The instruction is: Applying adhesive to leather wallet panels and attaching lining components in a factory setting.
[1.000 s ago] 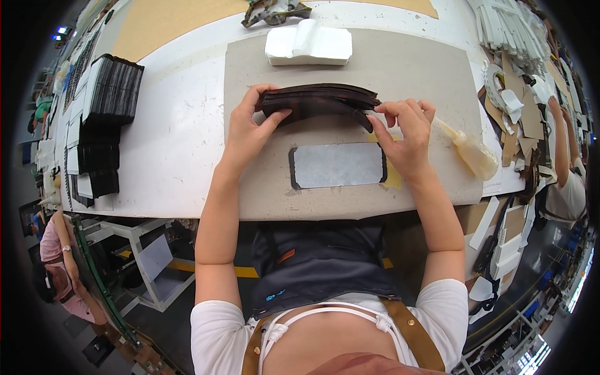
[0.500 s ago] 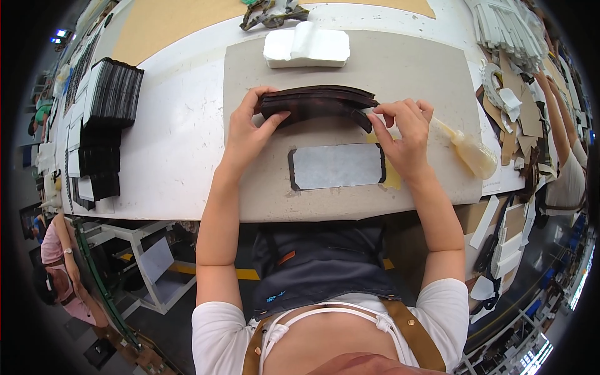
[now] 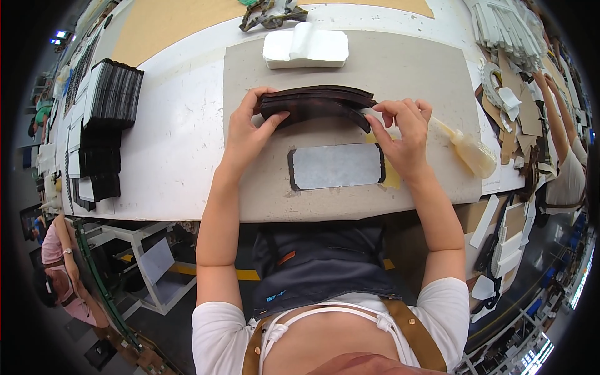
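Observation:
A bundle of dark brown, leather-like strips (image 3: 319, 100) is held a little above the grey work board (image 3: 425, 69). My left hand (image 3: 251, 122) is closed round its left end, thumb on the near side and fingers behind. At the right end, the nearest strip bends away from the others and leaves a narrow gap. My right hand (image 3: 403, 128) is at that end, thumb tip against the bent strip's edge and forefinger slightly apart from it. Below the bundle lies a pale grey rectangular panel (image 3: 337, 167) with dark corners, over a yellowish patch at its right.
A white block (image 3: 306, 50) stands behind the bundle. Right of my right hand lies a clear bag-like applicator (image 3: 475, 156) with yellowish contents. Stacks of black-edged pieces (image 3: 109, 94) stand at the left. Cardboard scraps (image 3: 522, 109) and a co-worker's arms (image 3: 556, 119) are far right.
My right thumb and forefinger have parted slightly at the bundle's right end. The nearest strip's end now shows more plainly, bent toward me. My left hand keeps its hold.

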The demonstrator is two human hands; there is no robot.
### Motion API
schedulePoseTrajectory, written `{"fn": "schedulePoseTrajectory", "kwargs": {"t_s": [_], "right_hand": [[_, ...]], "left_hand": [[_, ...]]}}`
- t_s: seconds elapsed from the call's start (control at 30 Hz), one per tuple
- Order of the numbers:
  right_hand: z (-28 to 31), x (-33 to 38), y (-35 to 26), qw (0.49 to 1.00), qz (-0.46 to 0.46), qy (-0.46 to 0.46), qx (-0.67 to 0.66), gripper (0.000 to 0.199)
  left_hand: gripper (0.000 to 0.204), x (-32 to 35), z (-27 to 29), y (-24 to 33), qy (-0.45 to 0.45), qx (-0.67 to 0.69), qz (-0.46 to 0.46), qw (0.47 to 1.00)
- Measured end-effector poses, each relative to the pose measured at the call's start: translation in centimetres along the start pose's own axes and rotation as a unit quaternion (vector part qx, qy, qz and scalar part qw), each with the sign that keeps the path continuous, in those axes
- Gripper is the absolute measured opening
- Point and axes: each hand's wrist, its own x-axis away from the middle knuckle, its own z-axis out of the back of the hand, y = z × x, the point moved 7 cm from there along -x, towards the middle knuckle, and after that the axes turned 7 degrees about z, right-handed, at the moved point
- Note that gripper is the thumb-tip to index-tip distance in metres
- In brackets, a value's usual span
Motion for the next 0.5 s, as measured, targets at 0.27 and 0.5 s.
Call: {"fn": "schedulePoseTrajectory", "kwargs": {"t_s": [0.27, 0.5], "right_hand": [[0.0, -0.12, -0.08, 1.0, 0.003, 0.0, 0.001, 0.021], [-0.01, -0.14, -0.08, 1.0, 0.004, 0.0, 0.004, 0.022]], "left_hand": [[0.037, -0.03, 0.02, -0.2, -0.003, 0.001, 0.001, 1.0], [0.037, -0.04, 0.01, -0.09, -0.003, -0.004, 0.003, 1.0]]}}
